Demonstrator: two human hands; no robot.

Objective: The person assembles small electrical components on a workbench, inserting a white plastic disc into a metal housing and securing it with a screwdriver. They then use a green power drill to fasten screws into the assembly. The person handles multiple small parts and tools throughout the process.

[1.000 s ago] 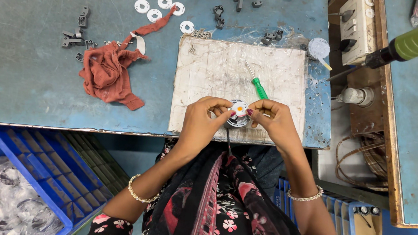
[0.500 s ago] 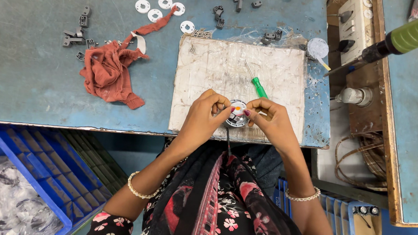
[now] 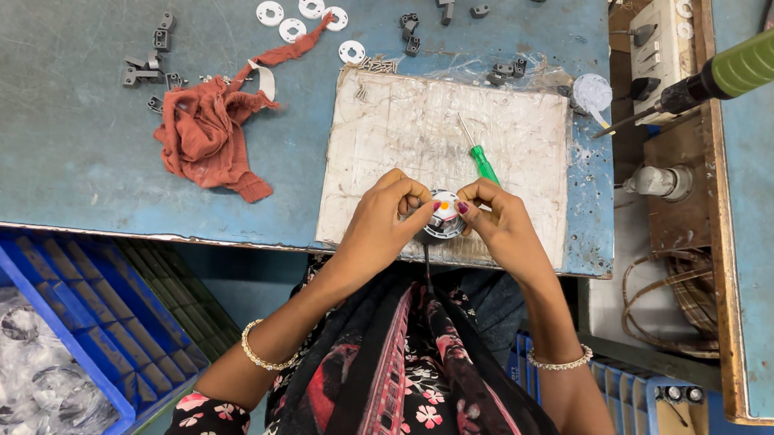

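Between the two hands, a small round part (image 3: 443, 216) with a white rim and an orange centre is pinched from both sides: the left hand (image 3: 385, 219) grips its left edge, the right hand (image 3: 497, 224) its right edge. Just beyond the right hand's fingertips lies a green-handled screwdriver (image 3: 482, 159) on a worn white mat (image 3: 411, 146). Well off past the left hand sits a crumpled red rag (image 3: 205, 131).

red rag (image 3: 205, 134) | white washers (image 3: 297, 17) | blue crate (image 3: 75, 322) | green screwdriver (image 3: 482, 161)
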